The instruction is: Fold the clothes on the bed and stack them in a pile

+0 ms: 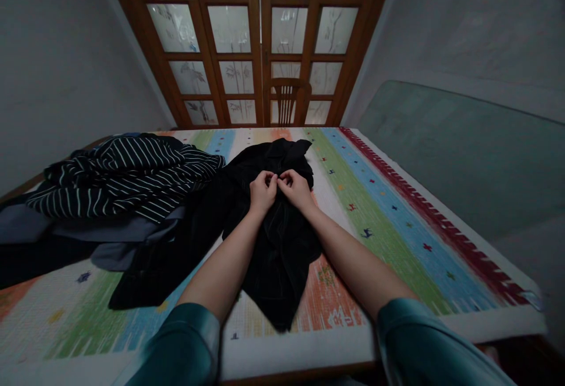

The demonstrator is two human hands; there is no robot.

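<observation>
A black garment (282, 262) lies crumpled in the middle of the table. Two long parts of it stretch toward me, one to the near left and one straight down, with thin stitched seams; its exact kind is hard to tell in the dim light. My left hand (263, 192) pinches the cloth near its upper part, thumb and fingers pressed together. Right beside it, almost touching, my right hand (295, 187) pinches the same area. Whatever small detail sits between the fingertips is hidden.
To the left lies a pile of clothes, with a black-and-white striped garment (128, 174) over grey cloth (106, 230). A colourful patterned cloth (388, 239) covers the table. A wooden chair (286, 100) stands at the far edge, before glazed wooden doors (260, 62). A pale green panel (463, 145) leans at right.
</observation>
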